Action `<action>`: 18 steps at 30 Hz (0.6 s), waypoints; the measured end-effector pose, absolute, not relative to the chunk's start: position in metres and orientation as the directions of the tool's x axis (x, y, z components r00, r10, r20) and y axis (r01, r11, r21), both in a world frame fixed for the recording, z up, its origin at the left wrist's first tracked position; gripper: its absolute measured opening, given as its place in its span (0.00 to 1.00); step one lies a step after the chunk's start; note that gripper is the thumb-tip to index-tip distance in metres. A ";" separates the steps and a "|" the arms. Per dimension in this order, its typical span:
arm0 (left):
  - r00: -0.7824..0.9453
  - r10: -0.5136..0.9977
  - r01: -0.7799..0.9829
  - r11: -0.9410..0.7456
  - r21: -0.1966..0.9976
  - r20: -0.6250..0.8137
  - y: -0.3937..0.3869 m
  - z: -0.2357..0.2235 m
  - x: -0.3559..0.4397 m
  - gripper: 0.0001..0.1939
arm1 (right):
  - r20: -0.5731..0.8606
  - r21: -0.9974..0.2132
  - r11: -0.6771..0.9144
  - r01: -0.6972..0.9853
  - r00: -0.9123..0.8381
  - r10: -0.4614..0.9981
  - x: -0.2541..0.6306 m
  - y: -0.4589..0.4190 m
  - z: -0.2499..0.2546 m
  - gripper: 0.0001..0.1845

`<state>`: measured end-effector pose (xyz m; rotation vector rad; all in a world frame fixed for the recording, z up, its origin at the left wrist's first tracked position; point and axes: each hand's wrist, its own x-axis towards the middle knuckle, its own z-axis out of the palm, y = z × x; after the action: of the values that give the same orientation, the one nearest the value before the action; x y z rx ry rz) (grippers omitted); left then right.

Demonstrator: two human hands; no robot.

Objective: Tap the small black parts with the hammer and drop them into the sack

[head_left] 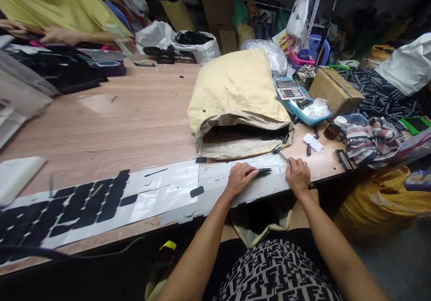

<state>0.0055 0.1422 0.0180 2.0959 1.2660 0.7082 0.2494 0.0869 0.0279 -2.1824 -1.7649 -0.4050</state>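
Note:
My left hand [239,178] is closed on the end of a thin black piece [265,170] just above the white sheet [175,182] along the table's front edge. What exactly the piece is, I cannot make out. In my right hand [298,175] is a small hammer [284,155], gripped by its handle with the metal head pointing up and left. Just beyond both hands lies a large cream sack [239,85], its mouth open toward me and dark items inside. A flat black rounded pad [197,191] rests on the sheet left of my left hand.
Rows of black pads [90,198] cover the sheet's left part. To the right are a calculator [289,89] in a blue tray, a cardboard box [335,90], a brown bottle [333,129] and a striped cloth [370,139]. Across the table, a person in a yellow top [67,9] handles something.

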 end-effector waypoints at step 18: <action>0.458 0.843 0.569 -0.522 0.635 0.283 0.098 0.038 0.016 0.10 | 0.386 -0.064 -0.205 0.977 0.213 0.898 0.246 0.085 0.030 0.17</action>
<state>0.0164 0.0975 0.0384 2.2563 1.1812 0.8074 0.2462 0.0851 0.0298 -2.1980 -1.7619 -0.3826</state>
